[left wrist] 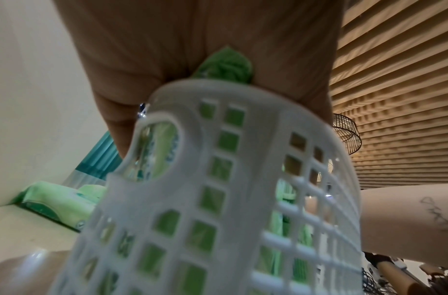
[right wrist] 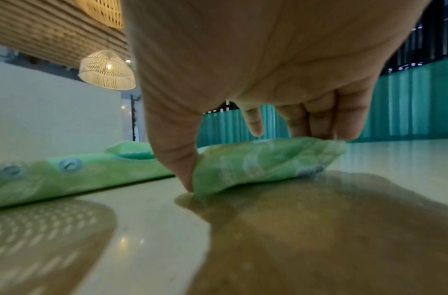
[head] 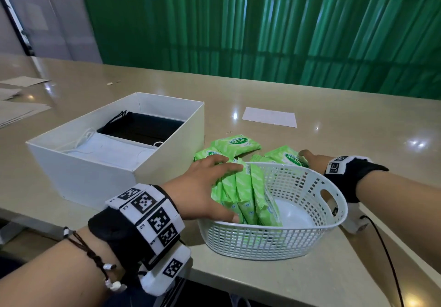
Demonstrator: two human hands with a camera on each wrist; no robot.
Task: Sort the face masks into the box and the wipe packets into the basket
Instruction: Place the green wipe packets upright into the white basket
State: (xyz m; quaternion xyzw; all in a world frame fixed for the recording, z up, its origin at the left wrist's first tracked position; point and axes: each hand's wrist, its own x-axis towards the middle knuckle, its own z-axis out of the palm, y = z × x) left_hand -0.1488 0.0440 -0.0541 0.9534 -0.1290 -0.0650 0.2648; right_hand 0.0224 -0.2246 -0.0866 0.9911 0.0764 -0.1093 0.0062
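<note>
Green plastic wipe packets (head: 245, 197): four upright in white mesh basket (head: 310, 230) under left grip (head: 202, 194), flat-fingered; four on counter (head: 334, 125), right grip (right wrist: 243, 127) pinching one (right wrist: 263, 161); white box (head: 167, 139) adjacent.

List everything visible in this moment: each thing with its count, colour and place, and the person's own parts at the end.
box: one, white, open, on the table left of the basket.
black masks: a stack, count unclear, far half of the box.
white masks: a stack, count unclear, near half of the box.
basket: one, white, perforated, at the table's near edge.
packets in basket: about five, green, standing on edge at its left side.
loose packets: at least four, green, on the table behind the basket.
paper sheet: one, white, far right of the box.
table: one, beige, glossy.
curtain: green, behind the table.
left hand: rests on the packets in basket.
right hand: pinches one loose packet on the table.
</note>
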